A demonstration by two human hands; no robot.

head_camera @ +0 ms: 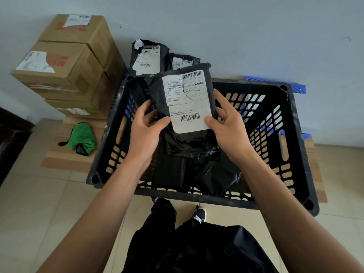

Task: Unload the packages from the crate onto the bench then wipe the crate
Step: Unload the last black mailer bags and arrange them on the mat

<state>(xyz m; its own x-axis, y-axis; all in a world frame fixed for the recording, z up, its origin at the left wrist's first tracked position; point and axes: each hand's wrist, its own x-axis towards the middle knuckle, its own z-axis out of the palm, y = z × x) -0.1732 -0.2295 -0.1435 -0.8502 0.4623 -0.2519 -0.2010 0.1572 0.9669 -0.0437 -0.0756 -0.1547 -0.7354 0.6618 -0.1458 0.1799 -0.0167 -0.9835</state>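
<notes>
A black slotted plastic crate (295,146) stands on a low cardboard-covered bench (67,160). Above the crate I hold a black plastic package (185,142) with a white barcode label. My left hand (145,131) grips its left edge and my right hand (226,125) grips its right edge. More black packages (208,174) lie on the crate floor beneath it. Beyond the crate, two black labelled packages (147,56) lean against the wall. A green cloth (82,138) lies on the bench left of the crate.
Stacked cardboard boxes (65,60) stand at the back left of the bench. A blue plastic piece (299,87) shows behind the crate at the right. A dark cabinet (11,138) is at the far left. The floor is tiled, and my legs are below.
</notes>
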